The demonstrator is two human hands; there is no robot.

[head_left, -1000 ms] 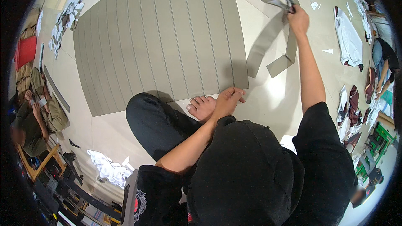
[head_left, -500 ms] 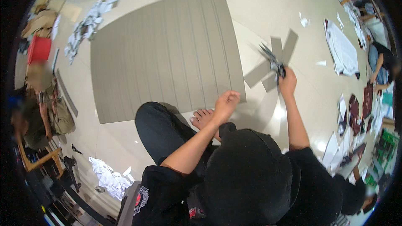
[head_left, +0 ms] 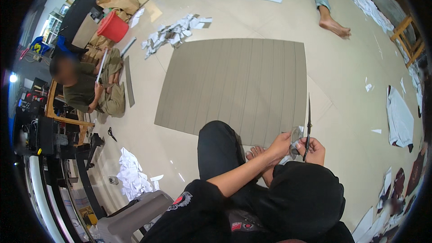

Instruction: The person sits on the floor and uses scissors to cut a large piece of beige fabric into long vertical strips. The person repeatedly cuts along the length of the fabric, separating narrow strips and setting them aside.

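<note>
A large taupe sheet (head_left: 234,87) with evenly spaced lengthwise lines lies flat on the floor in front of my knee. Near its right front corner, my left hand (head_left: 281,146) is closed on curled taupe strips (head_left: 294,135) with pale undersides. My right hand (head_left: 315,151) grips black-handled scissors (head_left: 308,119), their long dark blades pointing away from me. Its fingertips also meet the strips beside my left hand. How many strips there are is hard to make out, since my fingers and the black hood cover part of them.
Heaps of white scraps lie beyond the sheet (head_left: 173,31) and at the lower left (head_left: 132,175). On the left sits a person (head_left: 112,94) holding a strip, near a red bucket (head_left: 113,27). Another person's bare foot (head_left: 334,26) shows at the far right. A grey plastic stool (head_left: 135,213) stands close by.
The loose strips right of the sheet have left the floor; strips are now in my left hand. My right hand with the scissors has come in beside it. The view has shifted.
</note>
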